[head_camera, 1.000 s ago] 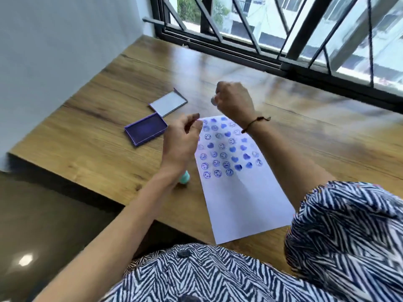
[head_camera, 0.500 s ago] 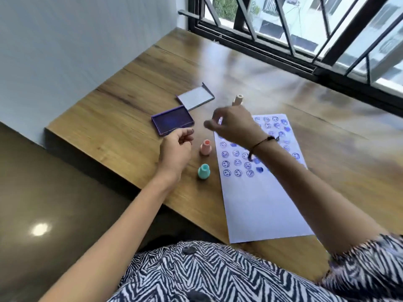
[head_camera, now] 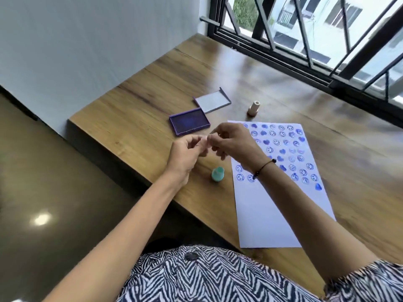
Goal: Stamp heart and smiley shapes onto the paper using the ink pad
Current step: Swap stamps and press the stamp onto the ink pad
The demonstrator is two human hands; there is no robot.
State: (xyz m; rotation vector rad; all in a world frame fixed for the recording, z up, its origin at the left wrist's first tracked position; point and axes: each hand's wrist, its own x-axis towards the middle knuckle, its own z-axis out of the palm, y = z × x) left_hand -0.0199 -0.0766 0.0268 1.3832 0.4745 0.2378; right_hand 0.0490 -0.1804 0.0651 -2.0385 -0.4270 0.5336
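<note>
Our hands meet above the table [head_camera: 135, 118] edge, just left of the paper [head_camera: 281, 216]: the left hand [head_camera: 187, 152] and right hand [head_camera: 233, 144] pinch something small and pale between their fingertips, too blurred to name. We judge it is a stamp being uncapped or readied, held clear of the sheet so no stray ink lands on it.

The ink pad [head_camera: 189, 123] lies open and flat beyond our hands, its lid [head_camera: 212, 101] set just behind it, so we can reach it in one short move. A teal stamp [head_camera: 217, 174] stands upright just beside the paper's left edge, near our left wrist; a beige stamp [head_camera: 254, 107] stands upright past the paper's far edge.

The paper lies flat, its long axis running from our body away toward the window, angled slightly left. Blue hearts and smileys fill its far half; the near half is bare.
</note>
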